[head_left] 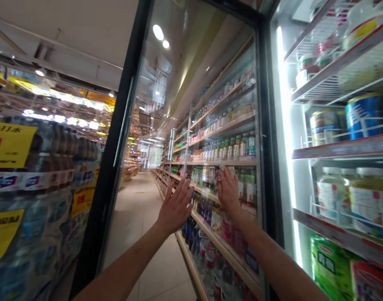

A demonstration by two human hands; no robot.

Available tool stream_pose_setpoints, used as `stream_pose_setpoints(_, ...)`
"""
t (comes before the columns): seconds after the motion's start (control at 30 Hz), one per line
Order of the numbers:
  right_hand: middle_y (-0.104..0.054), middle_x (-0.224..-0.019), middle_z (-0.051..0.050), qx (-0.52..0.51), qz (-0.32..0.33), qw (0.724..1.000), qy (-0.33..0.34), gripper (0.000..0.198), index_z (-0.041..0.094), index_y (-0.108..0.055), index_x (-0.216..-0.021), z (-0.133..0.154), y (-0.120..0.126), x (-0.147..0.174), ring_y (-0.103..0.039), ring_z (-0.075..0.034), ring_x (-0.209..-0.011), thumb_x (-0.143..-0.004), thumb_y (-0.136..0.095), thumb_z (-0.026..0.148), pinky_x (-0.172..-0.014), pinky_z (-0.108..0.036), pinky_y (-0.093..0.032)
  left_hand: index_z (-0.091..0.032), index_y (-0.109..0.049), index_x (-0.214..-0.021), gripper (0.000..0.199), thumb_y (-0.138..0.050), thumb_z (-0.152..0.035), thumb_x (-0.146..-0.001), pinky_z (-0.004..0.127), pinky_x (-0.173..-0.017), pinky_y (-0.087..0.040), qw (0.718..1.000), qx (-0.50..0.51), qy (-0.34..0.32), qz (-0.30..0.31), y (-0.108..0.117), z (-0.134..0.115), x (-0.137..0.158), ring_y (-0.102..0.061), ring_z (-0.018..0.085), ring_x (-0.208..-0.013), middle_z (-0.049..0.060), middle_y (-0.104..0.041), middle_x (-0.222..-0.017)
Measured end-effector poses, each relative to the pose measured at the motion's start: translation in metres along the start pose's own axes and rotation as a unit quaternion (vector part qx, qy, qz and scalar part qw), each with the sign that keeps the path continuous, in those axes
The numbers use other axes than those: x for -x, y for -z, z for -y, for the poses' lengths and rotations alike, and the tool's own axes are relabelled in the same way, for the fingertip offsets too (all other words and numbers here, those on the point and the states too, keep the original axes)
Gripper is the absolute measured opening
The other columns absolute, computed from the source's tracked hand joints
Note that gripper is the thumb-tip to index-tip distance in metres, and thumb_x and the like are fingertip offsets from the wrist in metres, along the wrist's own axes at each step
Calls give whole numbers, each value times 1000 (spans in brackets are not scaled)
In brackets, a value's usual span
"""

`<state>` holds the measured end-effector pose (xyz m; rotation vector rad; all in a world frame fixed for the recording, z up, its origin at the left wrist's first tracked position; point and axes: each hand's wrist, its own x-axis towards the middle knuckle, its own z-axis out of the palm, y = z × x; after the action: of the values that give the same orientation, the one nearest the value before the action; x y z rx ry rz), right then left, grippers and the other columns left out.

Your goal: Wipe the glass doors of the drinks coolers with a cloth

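L hand [176, 205], R hand [229, 193] w/ 1 cloth [224, 168], at 1 door [191, 142]

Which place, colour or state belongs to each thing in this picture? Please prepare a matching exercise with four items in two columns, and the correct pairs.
Column one:
1. right hand
2. door frame
3. paper sign
4. blue can

Column two:
A. yellow
B. on a fridge shelf
C. with a white cloth
D. black

Pairs: 1-C, 2-D, 3-A, 4-B

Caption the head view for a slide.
Left hand raised, right hand with something white, before an open glass door beside lit shelves.
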<state>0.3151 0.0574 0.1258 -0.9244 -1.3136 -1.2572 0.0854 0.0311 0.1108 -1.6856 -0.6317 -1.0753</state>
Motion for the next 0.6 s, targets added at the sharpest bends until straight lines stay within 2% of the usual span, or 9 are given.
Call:
stream_pose_setpoints(0.1, -46, -135, -11, -14, 42, 996, 82, 44, 17, -45, -130, 5, 9, 29, -27, -23, -135, -86, -38, 19, -108, -47, -26, -18, -38, -134, 52, -46, -36, -86, 44, -114, -5, 1000, 3, -5, -1, -1, -3, 3, -22, 22, -137, 9, -39, -140)
stream_pose_setpoints(0.2, -49, -132, -10, -38, 92, 980, 175, 45, 17, -46, -128, 1, 17, 54, -27, -22, -135, -84, -40, 17, -110, -47, -23, -19, -40, -132, 49, -45, -34, -86, 43, -114, -5, 1000, 6, -12, 6, -5, -8, 6, -25, 21, -136, 9, -39, -141)
stream_pose_setpoints(0.27, -48, -133, -10, -33, 87, 986, 138, 46, 18, -44, -130, -12, 16, 49, -27, -22, -135, -85, -39, 18, -109, -49, -23, -19, -41, -132, 48, -45, -35, -86, 43, -114, -4, 1000, 9, -20, 7, -9, -13, 6, -26, 22, -135, 9, -39, -140)
stream_pose_setpoints(0.37, -44, -136, -13, -1, 30, 1000, -6, 47, 19, -38, -135, -34, 10, 34, -26, -24, -135, -88, -34, 23, -107, -52, -26, -18, -41, -132, 49, -46, -35, -85, 45, -114, -5, 999, 16, -28, 11, -14, -25, 6, -25, 23, -136, 10, -38, -141)
stream_pose_setpoints(0.4, -43, -136, -13, 6, 20, 999, -32, 48, 19, -37, -136, -38, 10, 35, -25, -24, -136, -88, -34, 24, -107, -53, -26, -18, -40, -133, 50, -46, -34, -85, 45, -114, -5, 999, 20, -30, 15, -15, -29, 7, -25, 23, -136, 10, -38, -141)
stream_pose_setpoints(0.47, -42, -137, -13, 8, 26, 999, -32, 50, 20, -32, -138, -40, 13, 54, -25, -24, -136, -89, -34, 23, -106, -53, -27, -19, -39, -134, 52, -47, -35, -85, 45, -114, -6, 999, 28, -33, 23, -17, -36, 10, -24, 23, -136, 9, -38, -141)
stream_pose_setpoints(0.6, -41, -138, -11, 7, 87, 996, 33, 56, 24, -23, -142, -40, 26, 102, -26, -25, -136, -88, -36, 19, -105, -53, -29, -19, -41, -133, 50, -46, -36, -85, 44, -115, -3, 998, 33, -45, 29, -22, -42, 15, -25, 22, -136, 8, -37, -142)
